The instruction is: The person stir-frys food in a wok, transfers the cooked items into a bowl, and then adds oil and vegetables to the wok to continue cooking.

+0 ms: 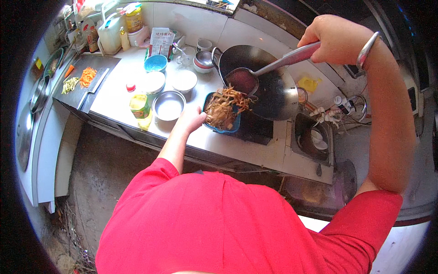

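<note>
My left hand grips the near-left rim of a blue plastic container at the edge of the wok. Brown shredded food fills the container and heaps over its far-right side. Raised on the right, my right hand holds the handle of a metal ladle. The ladle's bowl hangs over the large black wok, touching or just above the shreds; which of these I cannot tell. Some shreds stick out past the container's rim toward the wok.
Left of the container stand a steel bowl, an oil bottle, white bowls and a blue bowl. Shredded carrot and pale green shreds lie on a dark board. A sink is to the right.
</note>
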Available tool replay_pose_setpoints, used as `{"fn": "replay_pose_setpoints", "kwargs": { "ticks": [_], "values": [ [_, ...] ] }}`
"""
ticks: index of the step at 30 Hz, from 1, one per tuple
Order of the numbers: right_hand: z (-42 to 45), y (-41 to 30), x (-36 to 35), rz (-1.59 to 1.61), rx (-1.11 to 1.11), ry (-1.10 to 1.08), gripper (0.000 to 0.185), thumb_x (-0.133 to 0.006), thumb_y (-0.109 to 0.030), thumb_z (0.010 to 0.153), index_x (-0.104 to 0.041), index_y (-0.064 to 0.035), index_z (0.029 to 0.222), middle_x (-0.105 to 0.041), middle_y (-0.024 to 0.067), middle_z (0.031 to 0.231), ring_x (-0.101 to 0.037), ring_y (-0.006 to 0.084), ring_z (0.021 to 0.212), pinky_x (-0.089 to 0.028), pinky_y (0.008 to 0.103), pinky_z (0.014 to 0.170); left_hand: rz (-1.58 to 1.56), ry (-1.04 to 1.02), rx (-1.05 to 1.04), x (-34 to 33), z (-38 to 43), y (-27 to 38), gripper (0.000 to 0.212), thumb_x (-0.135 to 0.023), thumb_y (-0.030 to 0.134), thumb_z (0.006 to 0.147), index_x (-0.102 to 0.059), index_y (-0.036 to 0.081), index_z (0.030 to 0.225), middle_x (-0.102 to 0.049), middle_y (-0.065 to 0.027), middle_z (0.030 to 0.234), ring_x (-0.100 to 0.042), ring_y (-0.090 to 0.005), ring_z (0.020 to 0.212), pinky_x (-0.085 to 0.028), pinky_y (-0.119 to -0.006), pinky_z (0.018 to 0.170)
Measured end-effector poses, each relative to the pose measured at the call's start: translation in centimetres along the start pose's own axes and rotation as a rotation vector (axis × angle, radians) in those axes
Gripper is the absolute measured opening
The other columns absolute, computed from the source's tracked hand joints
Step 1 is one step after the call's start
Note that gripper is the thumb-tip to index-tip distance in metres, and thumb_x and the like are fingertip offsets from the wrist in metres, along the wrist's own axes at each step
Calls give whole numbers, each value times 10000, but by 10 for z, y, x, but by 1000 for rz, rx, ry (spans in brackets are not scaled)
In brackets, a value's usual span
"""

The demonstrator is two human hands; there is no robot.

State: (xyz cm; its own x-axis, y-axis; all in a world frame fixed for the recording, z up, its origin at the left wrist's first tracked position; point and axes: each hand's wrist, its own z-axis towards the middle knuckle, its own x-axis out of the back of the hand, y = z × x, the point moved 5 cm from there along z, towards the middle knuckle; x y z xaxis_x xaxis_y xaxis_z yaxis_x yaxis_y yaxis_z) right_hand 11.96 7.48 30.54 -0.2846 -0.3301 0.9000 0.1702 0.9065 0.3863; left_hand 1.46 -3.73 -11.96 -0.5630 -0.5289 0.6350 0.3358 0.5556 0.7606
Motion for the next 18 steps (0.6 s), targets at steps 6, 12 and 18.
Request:
{"fn": "replay_pose_setpoints", "kwargs": {
  "ticks": [6, 12, 18],
  "values": [
    [2, 9, -2, -165, 69, 58, 300, -638, -14, 677, -735, -40, 961, -685, 178, 769, -662, 260, 675, -543, 341, 669, -143, -33, 109, 0, -4, -11, 256, -538, 204, 749, -665, -18, 732, -668, -167, 680, -682, -260, 696, -525, -390, 725],
    [38, 44, -71, -302, -135, 15, 251, -625, -70, 721, -738, -65, 945, -695, 182, 928, -686, 315, 867, -548, 380, 755, -124, 10, 77, 3, -7, -3, 243, -542, 193, 761, -663, -16, 741, -665, -171, 676, -679, -258, 689, -526, -380, 714],
    [69, 32, -156, -259, -229, -58, 249, -534, -110, 853, -730, -65, 1000, -694, 149, 1069, -672, 303, 993, -536, 416, 803, -136, 9, 86, -1, -7, -11, 251, -535, 209, 786, -644, -17, 776, -664, -175, 688, -680, -261, 700, -526, -383, 717]
  ]
}}
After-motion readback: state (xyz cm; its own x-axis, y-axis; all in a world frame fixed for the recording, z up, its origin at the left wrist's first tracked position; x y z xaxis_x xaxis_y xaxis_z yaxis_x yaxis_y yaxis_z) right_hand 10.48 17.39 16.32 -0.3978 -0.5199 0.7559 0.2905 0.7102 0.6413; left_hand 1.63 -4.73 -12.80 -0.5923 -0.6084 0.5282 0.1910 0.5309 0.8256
